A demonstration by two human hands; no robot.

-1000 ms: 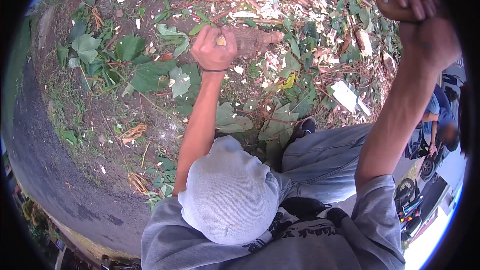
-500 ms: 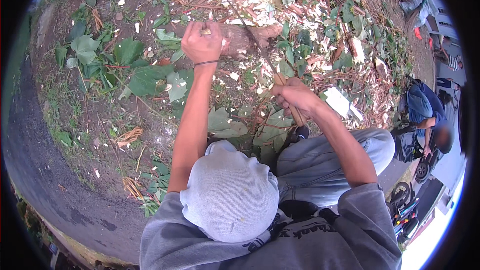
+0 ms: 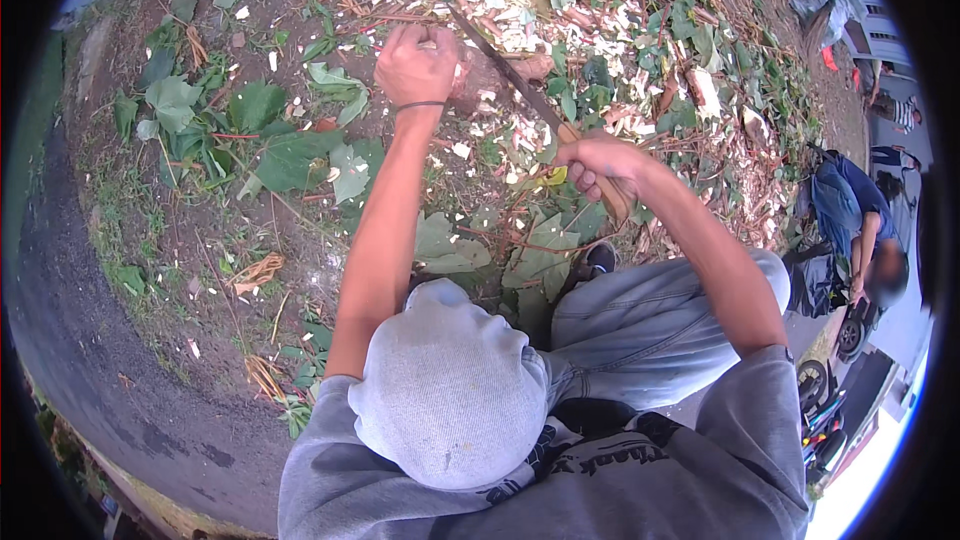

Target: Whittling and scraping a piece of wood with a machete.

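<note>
Seen from above the head, over a grey knitted cap (image 3: pixel 450 395) and grey sweatshirt (image 3: pixel 560 485), with jeans (image 3: pixel 650 315) bent at the knee. Left hand (image 3: pixel 415 65) stretched out toward the far edge of the bare ground (image 3: pixel 210 240), closed in a fist round the top of a brownish chunk of wood (image 3: pixel 500 75), a dark band on the wrist. Right hand (image 3: pixel 595 165) wrapped tight round the wooden handle of a long chopping knife (image 3: pixel 510 75), blade slanting up and to the left across the wood, just beside the left fist. Half a second earlier the right hand sat lower and nearer the knee; a full second earlier it was raised high at the right edge of the view. Now down again and brought across, with the blade laid on or against the wood; whether the edge has bitten in cannot be told. Likely another stroke in a run of chopping, judging by the pale wood chips (image 3: pixel 520 30) spread thick over the ground around and beyond the wood. Left fist hardly shifted across all three moments, holding the wood steady. Large green leaves (image 3: pixel 290 155) scattered over the left part of the ground and under the knee, dry stalks among them. At the right edge, well apart, another person in blue (image 3: pixel 850 220) crouched by a small wheeled thing.
</note>
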